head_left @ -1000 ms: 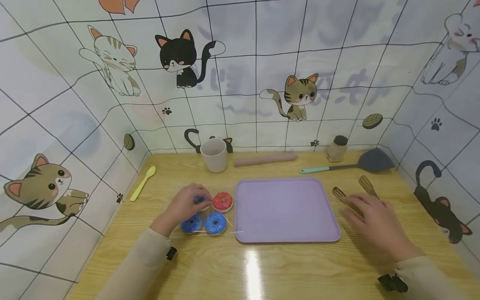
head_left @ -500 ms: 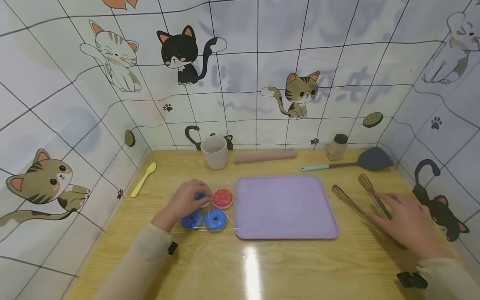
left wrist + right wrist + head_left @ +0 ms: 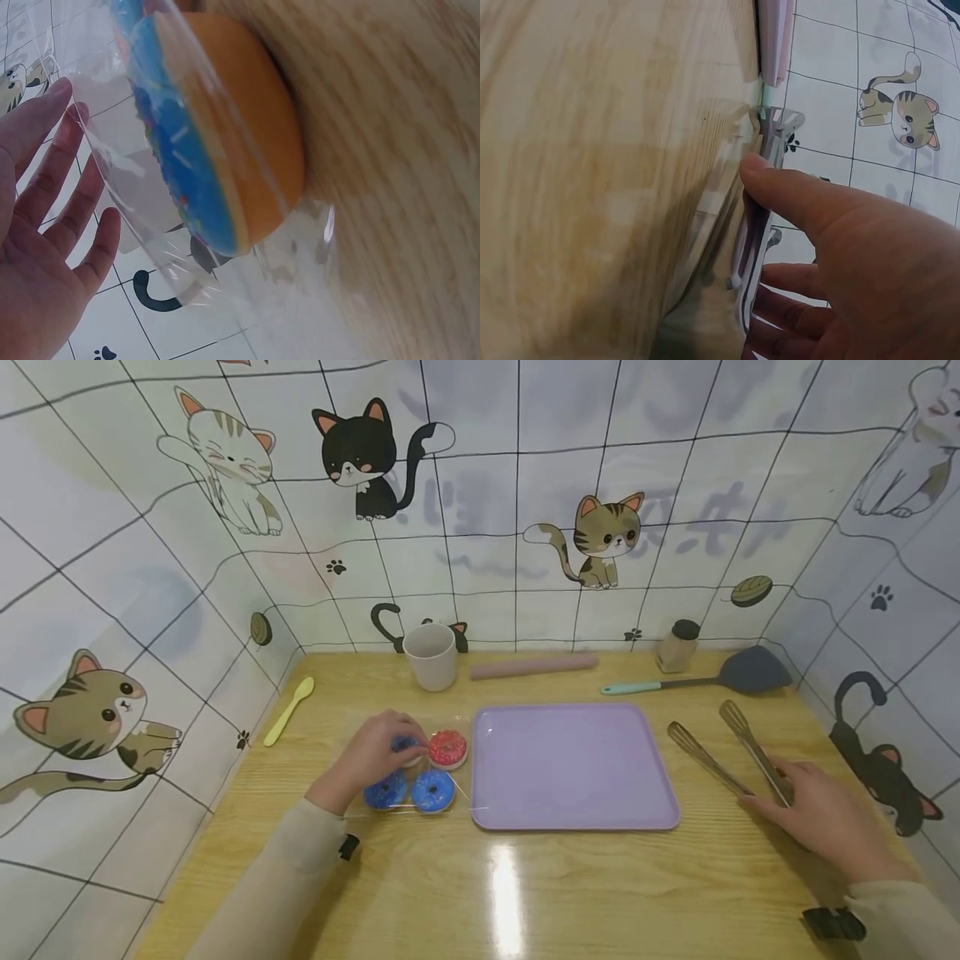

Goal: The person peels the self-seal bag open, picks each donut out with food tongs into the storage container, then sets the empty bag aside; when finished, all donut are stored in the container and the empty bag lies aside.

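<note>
Several toy donuts, including a blue donut [image 3: 432,791] and a red donut [image 3: 447,749], lie inside a clear plastic bag [image 3: 247,281] on the left of the table. My left hand [image 3: 375,750] is over the back left blue donut, partly hiding it. Its thumb and index finger pinch the edge of the bag in the left wrist view, with the other fingers apart. On the right, my right hand [image 3: 821,814] grips the metal tongs [image 3: 757,756] lying spread on the table. The thumb is on one arm, the fingers on the other. The joined end is hidden by the hand.
A purple tray [image 3: 573,768] lies between the hands. Along the back are a cup [image 3: 431,658], a rolling pin [image 3: 534,667], a jar [image 3: 678,647] and a spatula [image 3: 697,680]. A yellow spoon [image 3: 289,712] is at far left. Patterned walls enclose three sides.
My right hand has moved right and closer to the tongs' joined end, now with thumb and fingers on both arms. The left hand keeps its place at the bag.
</note>
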`<state>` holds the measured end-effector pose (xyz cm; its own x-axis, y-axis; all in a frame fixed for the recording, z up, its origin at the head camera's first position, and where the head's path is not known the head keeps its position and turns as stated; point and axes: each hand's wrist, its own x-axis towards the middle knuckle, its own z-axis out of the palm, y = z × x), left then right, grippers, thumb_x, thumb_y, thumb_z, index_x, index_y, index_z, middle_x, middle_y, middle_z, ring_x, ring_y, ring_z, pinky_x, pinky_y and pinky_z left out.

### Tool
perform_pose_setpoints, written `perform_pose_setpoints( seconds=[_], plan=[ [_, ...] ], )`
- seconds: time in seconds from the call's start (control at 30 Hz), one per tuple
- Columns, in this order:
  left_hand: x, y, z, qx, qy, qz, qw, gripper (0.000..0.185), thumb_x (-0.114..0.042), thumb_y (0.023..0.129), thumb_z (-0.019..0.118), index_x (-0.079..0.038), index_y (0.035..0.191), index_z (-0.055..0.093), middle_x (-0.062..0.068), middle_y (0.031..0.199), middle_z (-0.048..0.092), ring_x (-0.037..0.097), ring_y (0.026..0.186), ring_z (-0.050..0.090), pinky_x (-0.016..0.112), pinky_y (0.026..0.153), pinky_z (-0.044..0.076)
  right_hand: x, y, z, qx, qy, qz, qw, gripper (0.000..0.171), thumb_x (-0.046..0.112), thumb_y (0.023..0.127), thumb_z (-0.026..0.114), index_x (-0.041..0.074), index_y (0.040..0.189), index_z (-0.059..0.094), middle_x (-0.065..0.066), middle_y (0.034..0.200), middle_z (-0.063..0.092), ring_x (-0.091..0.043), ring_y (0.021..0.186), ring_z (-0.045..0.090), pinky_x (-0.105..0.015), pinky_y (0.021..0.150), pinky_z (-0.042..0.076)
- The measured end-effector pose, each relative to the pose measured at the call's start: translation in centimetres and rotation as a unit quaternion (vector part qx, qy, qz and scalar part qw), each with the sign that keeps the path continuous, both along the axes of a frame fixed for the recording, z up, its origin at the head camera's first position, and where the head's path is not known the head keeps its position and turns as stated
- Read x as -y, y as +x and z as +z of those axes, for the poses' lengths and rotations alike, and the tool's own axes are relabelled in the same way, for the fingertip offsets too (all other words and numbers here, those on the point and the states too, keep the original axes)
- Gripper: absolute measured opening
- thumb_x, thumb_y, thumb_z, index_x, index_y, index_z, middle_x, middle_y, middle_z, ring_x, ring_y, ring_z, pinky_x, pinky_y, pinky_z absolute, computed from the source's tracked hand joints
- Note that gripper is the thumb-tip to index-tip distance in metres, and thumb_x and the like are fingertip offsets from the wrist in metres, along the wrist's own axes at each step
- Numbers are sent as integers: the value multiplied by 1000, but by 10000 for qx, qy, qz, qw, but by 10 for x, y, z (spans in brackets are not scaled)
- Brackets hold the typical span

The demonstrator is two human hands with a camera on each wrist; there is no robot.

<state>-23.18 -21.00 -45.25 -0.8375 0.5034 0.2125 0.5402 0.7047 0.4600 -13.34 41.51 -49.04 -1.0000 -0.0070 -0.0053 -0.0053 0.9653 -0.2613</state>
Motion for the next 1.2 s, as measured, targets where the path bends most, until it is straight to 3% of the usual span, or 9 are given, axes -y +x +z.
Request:
perform_pose_setpoints(
  seconds=[0.1, 0.27, 0.5, 0.77, 1.03, 1.2],
  plan=[
    [0, 1, 0, 1, -20, 9, 10000, 1, -19, 91, 81, -19, 92, 80, -5, 101, 76, 18, 101, 65, 44, 93, 54, 0, 1, -3, -96, -245, 55, 9996, 93, 57, 91, 73, -19, 137, 50, -47, 121, 54, -61, 102, 57, -68, 76, 49],
    [0, 2, 1, 13, -2, 42, 10000, 6, -14, 90, 81, -19, 93, 80, -4, 101, 76, 19, 102, 65, 45, 94, 54, 0, 1, -7, -331, -537, 126, 9979, 82, 48, 96, 72, -17, 140, 48, -46, 128, 51, -62, 109, 53, -72, 82, 45],
    [1, 2, 2, 100, -41, 85, 9999, 4, -20, 92, 80, -16, 95, 81, -4, 103, 76, 19, 105, 65, 45, 96, 54, 10, -2, -9, -929, -779, 315, 9921, 67, 31, 95, 76, -14, 138, 52, -41, 123, 56, -58, 105, 54, -69, 81, 44],
    [2, 1, 3, 93, 16, 73, 9999, 7, -15, 92, 80, -21, 95, 81, -5, 104, 75, 19, 105, 64, 44, 95, 54, 43, -7, 9, -1363, -912, 528, 9851, 58, 24, 93, 79, -8, 136, 57, -36, 125, 59, -54, 108, 55, -68, 82, 44],
    [3, 1, 8, 240, -37, 132, 9996, 4, -18, 93, 79, -17, 96, 81, -5, 105, 75, 19, 107, 64, 45, 97, 54, 90, -11, 26, -1526, -755, 1217, 9779, 56, 20, 89, 83, 5, 139, 62, -25, 126, 64, -49, 113, 58, -67, 85, 49],
    [0, 1, 7, 341, 83, 80, 9994, 6, -18, 93, 79, -14, 97, 81, -3, 105, 75, 21, 109, 64, 47, 99, 53, 118, -15, 29, -1530, -808, 1597, 9719, 53, 18, 87, 84, 5, 136, 66, -20, 122, 67, -43, 114, 60, -62, 88, 51]
  ],
)
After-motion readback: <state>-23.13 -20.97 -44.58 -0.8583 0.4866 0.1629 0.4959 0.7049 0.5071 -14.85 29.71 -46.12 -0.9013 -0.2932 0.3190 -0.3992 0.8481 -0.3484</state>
